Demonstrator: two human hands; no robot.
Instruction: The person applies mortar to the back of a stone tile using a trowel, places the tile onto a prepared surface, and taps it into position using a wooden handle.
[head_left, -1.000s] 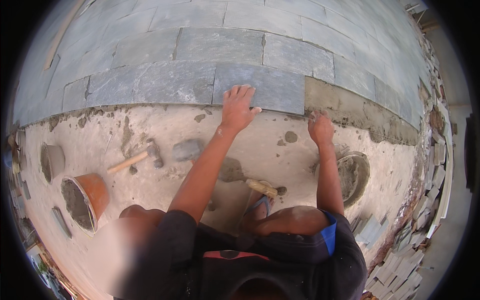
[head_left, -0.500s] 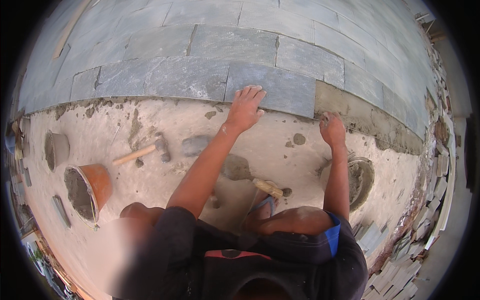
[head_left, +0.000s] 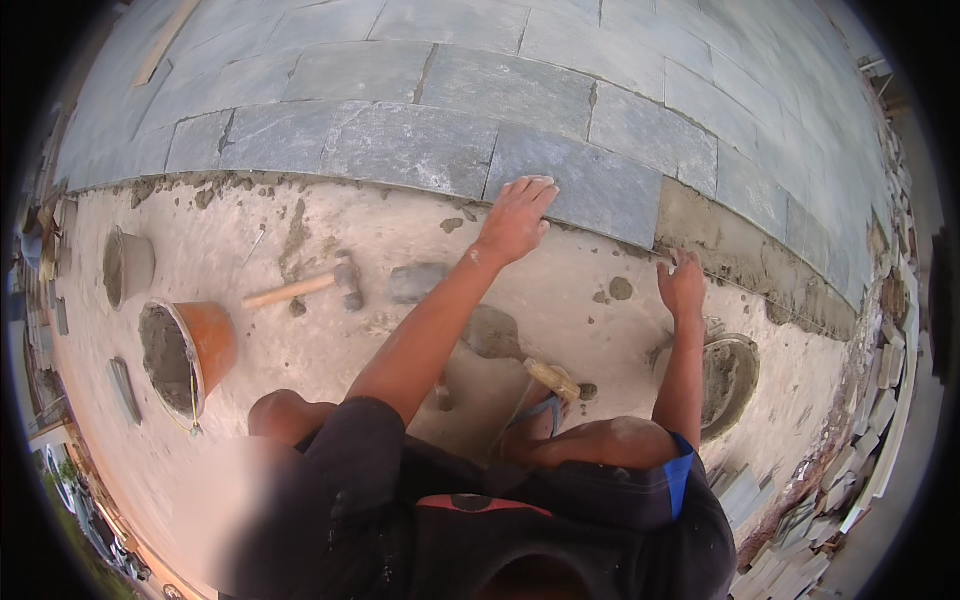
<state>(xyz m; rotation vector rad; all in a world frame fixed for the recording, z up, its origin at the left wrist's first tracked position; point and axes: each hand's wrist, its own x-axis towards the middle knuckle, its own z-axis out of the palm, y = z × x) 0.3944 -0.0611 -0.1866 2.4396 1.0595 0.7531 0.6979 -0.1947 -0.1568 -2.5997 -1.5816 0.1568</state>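
Note:
My left hand (head_left: 517, 217) lies with stretched fingers on the near edge of a blue-grey stone tile (head_left: 585, 185), the rightmost laid one in the front row. Just past that tile's right corner is my right hand (head_left: 683, 284), its fingers apart at the near edge of a wet mortar bed (head_left: 740, 232). A thin line runs along the front of the bed; whether my fingertips touch it I cannot tell. Nothing shows in my right hand. Rows of laid stone tiles (head_left: 500, 85) extend beyond both hands.
A hammer (head_left: 300, 288) lies left of my left arm, near an orange bucket (head_left: 215, 345) and a grey bucket (head_left: 138, 265) of mortar. Another mortar bucket (head_left: 735, 385) stands beside my right forearm. A wooden-handled tool (head_left: 552, 378) rests by my foot. Stacked stone pieces (head_left: 800, 560) line the right.
The whole view has shifted, so the scene sits farther right and slightly lower. My right hand's fingers, curled together before, are now more spread. My left hand stays on the same tile.

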